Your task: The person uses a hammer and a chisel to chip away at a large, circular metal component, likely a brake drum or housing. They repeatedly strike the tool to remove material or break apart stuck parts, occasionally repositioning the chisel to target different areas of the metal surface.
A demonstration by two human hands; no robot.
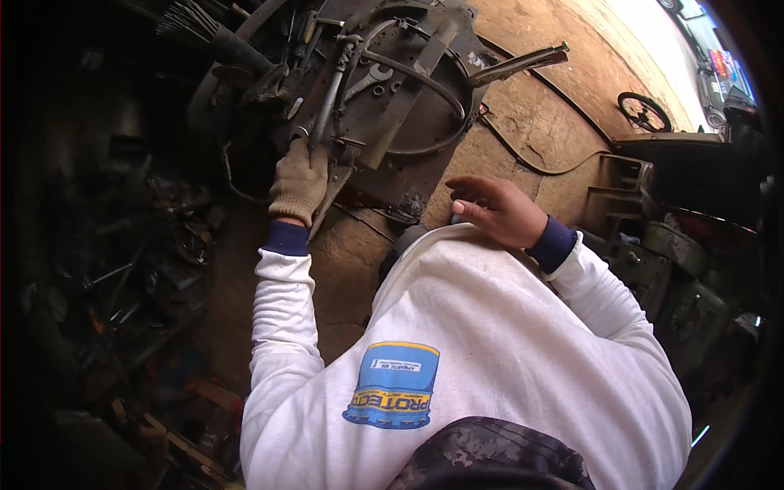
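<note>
My left hand [300, 181], in a dirty knitted glove, is at the near left edge of a dark metal work table [433, 175]. Its fingers close around something that the glove hides. Right at the fingertips is the lower end of a long grey metal bar [329, 102]. My right hand [500, 211] is bare and held over my lap, its fingers loosely stretched and nothing in them. Across the table lie a round metal hoop [464, 104] and a flat metal strip [392, 126]. An open-ended wrench [369, 79] rests inside the hoop, beside some nuts [378, 91].
A bundle of thin rods [189, 23] stands in a holder at the far left. Metal pieces [523, 65] jut past the table's right edge. A hose [543, 169] crosses the brown floor [523, 122]. Farther right are a bicycle wheel [643, 113] and dark machinery [686, 302]. Scrap [122, 269] clutters the left.
</note>
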